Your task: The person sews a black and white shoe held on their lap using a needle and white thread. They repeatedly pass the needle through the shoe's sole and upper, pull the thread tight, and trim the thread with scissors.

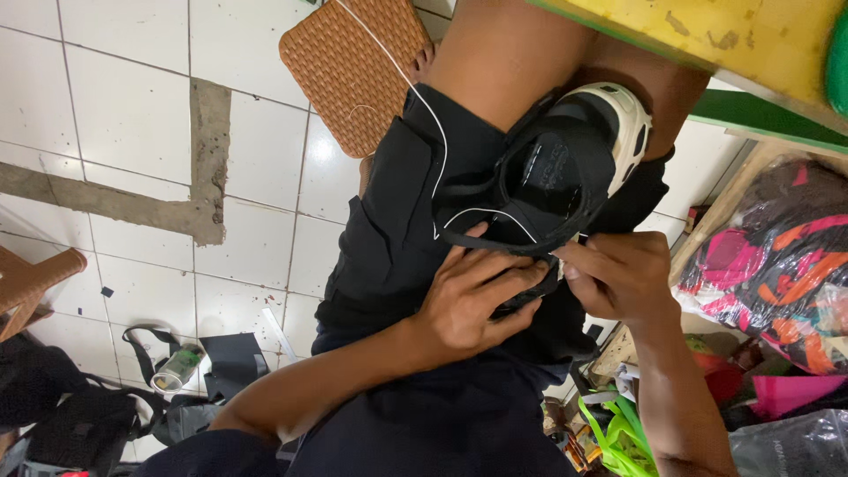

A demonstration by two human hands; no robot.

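- L hand (473, 305): forearm reaching up from lower left, fingers curled, gripping heel end of black sandal (552, 181) on lap.
- R hand (618, 274): coming from right, fingertips pinched at sandal edge w/ white thread (433, 124).
- Sandal rests on thigh, sole up.

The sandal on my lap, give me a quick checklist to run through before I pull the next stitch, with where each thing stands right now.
1. Sandal steady on the lap: ok, it rests on the thigh, sole edge away from the body.
2. Left hand grip: ok, fingers press the sandal's near end.
3. Right hand grip: ok, fingertips pinch at the same end.
4. Thread free of snags: ok, the white thread runs loose over the shorts towards the woven mat.
5. Needle in hand: cannot tell, hidden by the fingers.
6. Strap clear of the stitch point: cannot tell.
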